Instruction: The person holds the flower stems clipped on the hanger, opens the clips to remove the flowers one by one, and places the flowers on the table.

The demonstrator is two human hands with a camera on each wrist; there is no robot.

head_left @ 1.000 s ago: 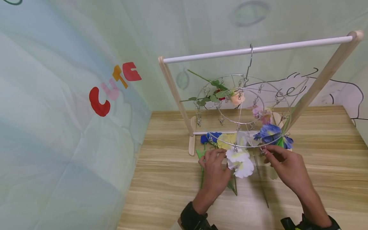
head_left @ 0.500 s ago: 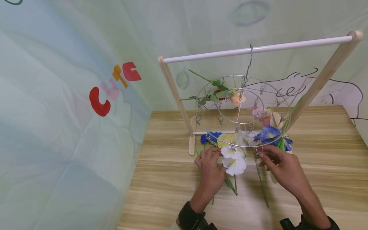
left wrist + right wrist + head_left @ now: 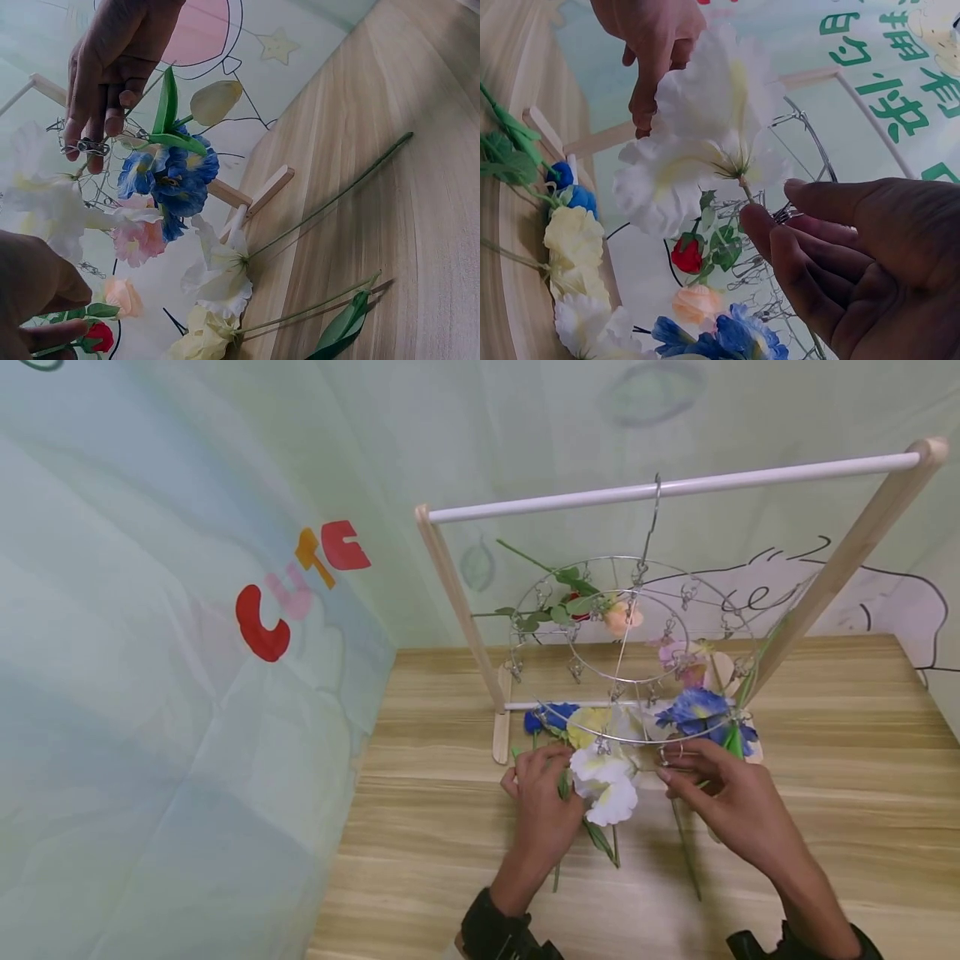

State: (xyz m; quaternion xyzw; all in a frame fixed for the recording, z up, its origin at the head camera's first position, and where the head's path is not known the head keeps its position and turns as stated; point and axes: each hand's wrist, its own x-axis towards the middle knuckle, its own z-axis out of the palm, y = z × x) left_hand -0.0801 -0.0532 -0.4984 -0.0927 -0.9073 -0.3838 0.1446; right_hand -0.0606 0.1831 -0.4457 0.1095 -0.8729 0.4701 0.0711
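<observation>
A white artificial flower [image 3: 606,781] hangs head-down at the front rim of a round wire clip hanger [image 3: 626,680]. Its green stem [image 3: 748,192] runs up to my right fingertips. My right hand [image 3: 738,793] pinches a small metal clip [image 3: 786,214] below the rim; whether the stem sits between the clip's jaws is hidden by the fingers. My left hand [image 3: 546,806] is at the flower's left side, its bent fingers beside the petals. In the left wrist view a gap shows between thumb and fingers, with nothing held there.
A wooden stand with a white bar [image 3: 570,505] carries the hanger. Blue irises [image 3: 693,710], a pink flower [image 3: 686,660], and red and peach roses [image 3: 622,617] hang from it. Yellow flowers [image 3: 574,240], blue blooms [image 3: 551,717] and loose stems lie on the wooden table [image 3: 420,793].
Both hands have shifted slightly left, and the white flower has moved left with them. The hanger's front rim and its clips have turned a little the same way.
</observation>
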